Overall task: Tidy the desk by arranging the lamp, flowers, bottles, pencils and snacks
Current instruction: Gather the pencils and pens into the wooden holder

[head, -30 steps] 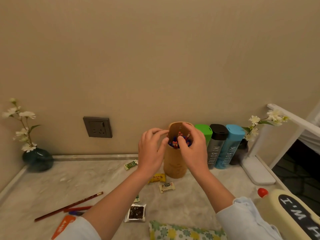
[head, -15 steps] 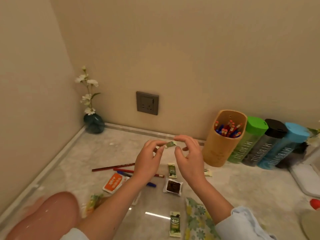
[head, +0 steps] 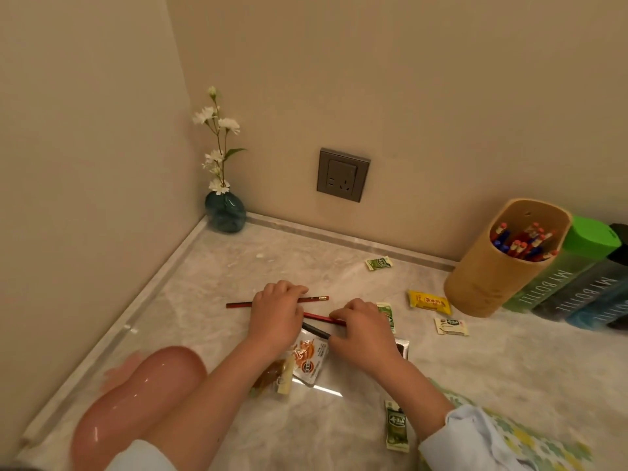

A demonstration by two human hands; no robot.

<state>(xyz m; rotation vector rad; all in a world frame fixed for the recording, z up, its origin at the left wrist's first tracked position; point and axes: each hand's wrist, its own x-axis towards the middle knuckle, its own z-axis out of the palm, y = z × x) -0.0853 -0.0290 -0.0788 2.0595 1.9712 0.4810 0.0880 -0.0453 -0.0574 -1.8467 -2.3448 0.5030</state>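
My left hand (head: 277,314) rests on the marble desk with its fingers curled over a red pencil (head: 314,298) that lies flat. My right hand (head: 363,329) is just to its right, fingertips pinching a second red pencil (head: 321,317); a dark pencil (head: 316,329) lies right below it. A bamboo pencil holder (head: 482,290) full of pencils stands at the right, by the green bottle (head: 589,234) and two more bottles. Small snack packets are scattered about: green (head: 379,263), yellow (head: 430,301), white (head: 451,327), orange (head: 309,358).
A teal vase of white flowers (head: 226,212) stands in the back left corner. A glossy pink object (head: 136,396) lies at the lower left, a floral cloth (head: 530,443) at the lower right. A grey socket (head: 343,175) is on the back wall.
Both hands left the top of the pencil holder and came down to the desk, onto the loose pencils. The view swung left and downward.
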